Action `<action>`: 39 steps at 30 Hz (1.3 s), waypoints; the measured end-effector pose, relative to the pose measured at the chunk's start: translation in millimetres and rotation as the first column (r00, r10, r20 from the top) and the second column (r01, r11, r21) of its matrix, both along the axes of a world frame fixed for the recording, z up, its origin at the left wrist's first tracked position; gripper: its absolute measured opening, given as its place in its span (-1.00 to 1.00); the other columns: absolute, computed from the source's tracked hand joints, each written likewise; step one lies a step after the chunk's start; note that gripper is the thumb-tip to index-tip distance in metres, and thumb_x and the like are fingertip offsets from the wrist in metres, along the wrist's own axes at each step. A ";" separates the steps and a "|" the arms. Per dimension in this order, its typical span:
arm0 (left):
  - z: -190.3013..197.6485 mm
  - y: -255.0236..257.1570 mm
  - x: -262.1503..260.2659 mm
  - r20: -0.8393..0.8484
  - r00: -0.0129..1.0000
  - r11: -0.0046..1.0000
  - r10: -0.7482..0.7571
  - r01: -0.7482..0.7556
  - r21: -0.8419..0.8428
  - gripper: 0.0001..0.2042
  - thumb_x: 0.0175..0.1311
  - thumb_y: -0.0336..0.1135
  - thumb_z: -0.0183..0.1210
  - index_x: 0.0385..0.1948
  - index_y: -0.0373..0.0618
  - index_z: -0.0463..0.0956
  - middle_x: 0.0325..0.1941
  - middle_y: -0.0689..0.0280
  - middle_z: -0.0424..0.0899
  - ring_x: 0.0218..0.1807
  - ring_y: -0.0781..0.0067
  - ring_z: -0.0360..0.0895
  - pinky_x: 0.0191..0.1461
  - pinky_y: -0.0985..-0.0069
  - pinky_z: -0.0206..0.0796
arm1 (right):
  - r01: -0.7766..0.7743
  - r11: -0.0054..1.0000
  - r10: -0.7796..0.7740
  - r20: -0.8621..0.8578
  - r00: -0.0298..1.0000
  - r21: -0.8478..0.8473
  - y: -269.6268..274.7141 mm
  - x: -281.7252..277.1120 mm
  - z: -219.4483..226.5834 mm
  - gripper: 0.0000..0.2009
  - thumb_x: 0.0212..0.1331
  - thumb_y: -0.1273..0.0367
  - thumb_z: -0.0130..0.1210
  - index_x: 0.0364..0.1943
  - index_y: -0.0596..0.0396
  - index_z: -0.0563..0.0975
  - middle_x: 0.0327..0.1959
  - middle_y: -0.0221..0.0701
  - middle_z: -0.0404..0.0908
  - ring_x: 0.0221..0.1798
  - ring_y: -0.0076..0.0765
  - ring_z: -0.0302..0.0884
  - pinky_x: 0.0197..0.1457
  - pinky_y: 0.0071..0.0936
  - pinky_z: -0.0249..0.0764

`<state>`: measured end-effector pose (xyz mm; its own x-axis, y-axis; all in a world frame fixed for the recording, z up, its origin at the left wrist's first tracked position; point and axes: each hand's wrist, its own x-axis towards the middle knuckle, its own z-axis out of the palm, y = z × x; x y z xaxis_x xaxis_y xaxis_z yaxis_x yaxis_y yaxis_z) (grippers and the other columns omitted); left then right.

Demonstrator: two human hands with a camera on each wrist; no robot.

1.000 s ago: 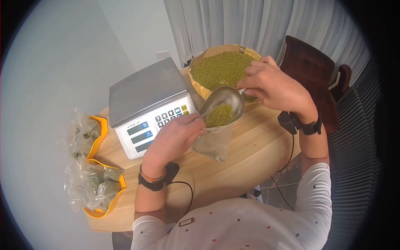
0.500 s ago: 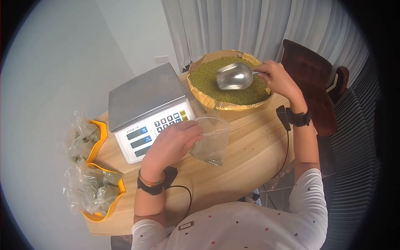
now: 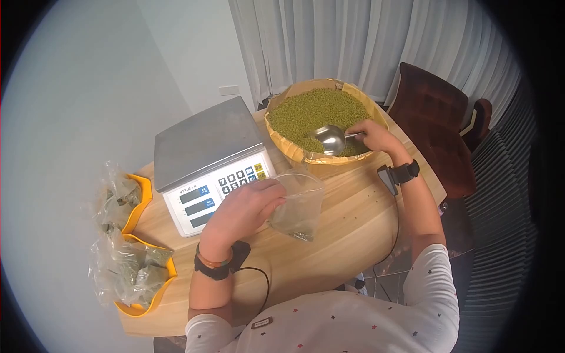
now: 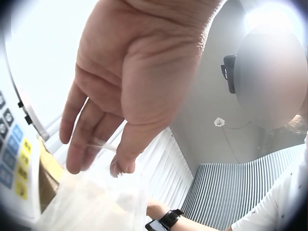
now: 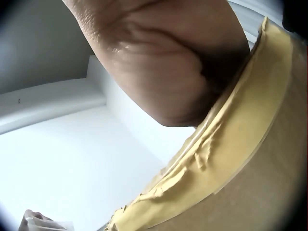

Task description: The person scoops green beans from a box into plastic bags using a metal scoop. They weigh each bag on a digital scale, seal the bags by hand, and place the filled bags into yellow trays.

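Observation:
My left hand (image 3: 250, 203) pinches the top edge of a clear plastic bag (image 3: 301, 206), which hangs with its mouth open and a few green beans in its bottom corner. In the left wrist view, thumb and fingers meet at the rim of the bag (image 4: 96, 204). My right hand (image 3: 376, 137) grips the handle of a metal scoop (image 3: 331, 141), whose bowl is partly sunk among small green beans (image 3: 318, 109). These fill a paper sack (image 3: 281, 140) with a rolled-down rim. That sack wall (image 5: 255, 139) hides the right fingers in the right wrist view.
A white weighing scale (image 3: 188, 206) with a grey pan (image 3: 206, 138) stands left of the sack. Two yellow holders (image 3: 140, 203) with bagged beans line the table's left edge. A few loose beans lie on the wooden table (image 3: 353, 200). A brown chair (image 3: 426, 109) stands behind right.
The scoop, first tipped with beans at the bag's mouth, has swung back over the sack and down into the beans. My left hand keeps holding the bag in nearly the same place.

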<state>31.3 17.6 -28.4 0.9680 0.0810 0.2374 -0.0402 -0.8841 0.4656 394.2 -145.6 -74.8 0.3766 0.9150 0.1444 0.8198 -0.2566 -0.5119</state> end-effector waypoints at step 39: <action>-5.1 1.6 1.5 0.073 0.997 1.000 -0.013 0.011 0.017 -0.81 0.35 -0.31 0.15 -0.14 -0.20 0.60 0.04 0.14 0.65 -0.02 0.02 0.60 0.04 0.30 0.47 | -0.248 0.967 0.255 -0.306 0.917 0.061 -17.8 -54.9 86.4 -0.75 0.23 0.54 0.15 0.00 0.19 0.63 -0.17 -0.37 0.70 -0.13 -0.46 0.57 0.02 -0.50 0.46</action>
<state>32.8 19.2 -33.5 0.9490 0.0648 0.3085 -0.0841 -0.8911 0.4459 339.3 -163.4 11.6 0.1631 0.9835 0.0781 0.6562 -0.0490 -0.7530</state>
